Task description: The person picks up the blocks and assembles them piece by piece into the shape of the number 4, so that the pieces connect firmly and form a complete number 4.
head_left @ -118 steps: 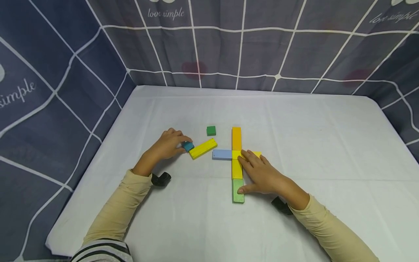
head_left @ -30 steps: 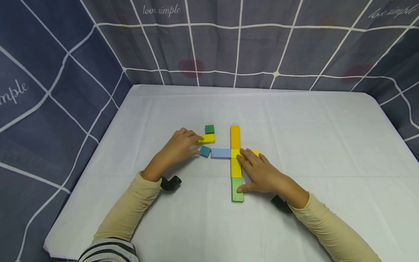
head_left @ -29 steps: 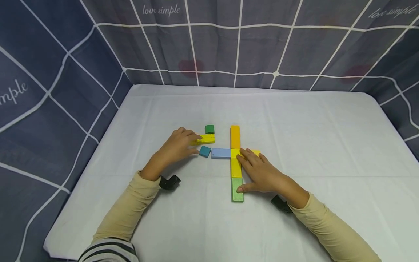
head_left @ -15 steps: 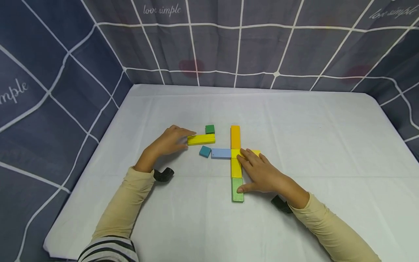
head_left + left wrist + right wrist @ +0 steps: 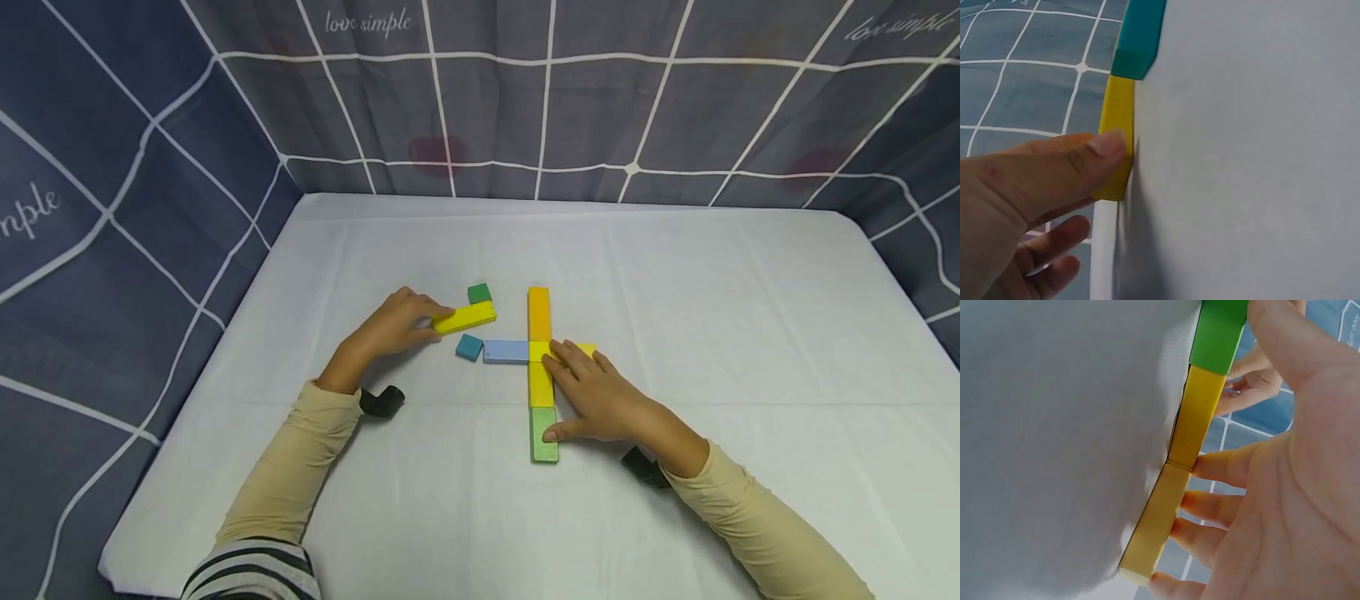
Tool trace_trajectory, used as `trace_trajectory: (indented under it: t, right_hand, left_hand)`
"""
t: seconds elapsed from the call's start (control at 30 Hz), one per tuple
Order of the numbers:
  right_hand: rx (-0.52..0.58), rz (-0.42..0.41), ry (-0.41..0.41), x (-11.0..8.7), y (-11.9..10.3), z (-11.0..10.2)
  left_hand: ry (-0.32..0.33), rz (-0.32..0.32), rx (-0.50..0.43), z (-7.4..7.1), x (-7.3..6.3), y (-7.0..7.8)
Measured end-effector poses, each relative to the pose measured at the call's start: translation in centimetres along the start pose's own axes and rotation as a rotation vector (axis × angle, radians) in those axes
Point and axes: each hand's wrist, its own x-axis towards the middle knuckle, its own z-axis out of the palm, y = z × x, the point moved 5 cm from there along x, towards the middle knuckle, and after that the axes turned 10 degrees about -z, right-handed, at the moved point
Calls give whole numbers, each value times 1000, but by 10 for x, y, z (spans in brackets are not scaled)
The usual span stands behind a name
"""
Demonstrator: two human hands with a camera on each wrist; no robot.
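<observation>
My left hand [image 5: 393,325] pinches the left end of a long yellow block [image 5: 467,317], which slants up to the right on the white cloth. In the left wrist view the thumb lies on this yellow block [image 5: 1119,103]. Behind the block's far end sits a small green block [image 5: 478,293]. A teal block [image 5: 469,347] lies askew by the end of a light blue block [image 5: 506,352]. My right hand [image 5: 600,400] rests with spread fingers on a cross of blocks: orange [image 5: 538,312] at the back, yellow [image 5: 541,385] in the middle, light green block [image 5: 543,425] under the thumb.
The white-covered table [image 5: 712,300] stands against dark checked curtains [image 5: 495,108] at the back and sides. Black wrist devices [image 5: 382,402] sit by both wrists. The cross's right arm, a yellow block [image 5: 1154,525], is partly under the right fingers.
My left hand has let go of the teal block, which now lies by the light blue one. It has taken the yellow block's left end and tilted it, turning the green block slightly. Right hand still.
</observation>
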Motion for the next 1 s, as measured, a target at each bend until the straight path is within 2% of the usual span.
trace_trajectory:
  t: [0.2, 0.4, 0.8, 1.0]
  right_hand:
    - [7, -5, 3, -1, 0, 0]
    - [0, -6, 2, -1, 1, 1]
    - [-16, -3, 4, -2, -1, -2]
    - [-13, 1, -5, -2, -2, -2]
  left_hand:
    - [19, -19, 30, 0, 9, 7]
    - [-16, -49, 90, 0, 20, 17]
    - [-53, 35, 206, 5, 24, 39]
    - [-94, 18, 243, 8, 22, 48]
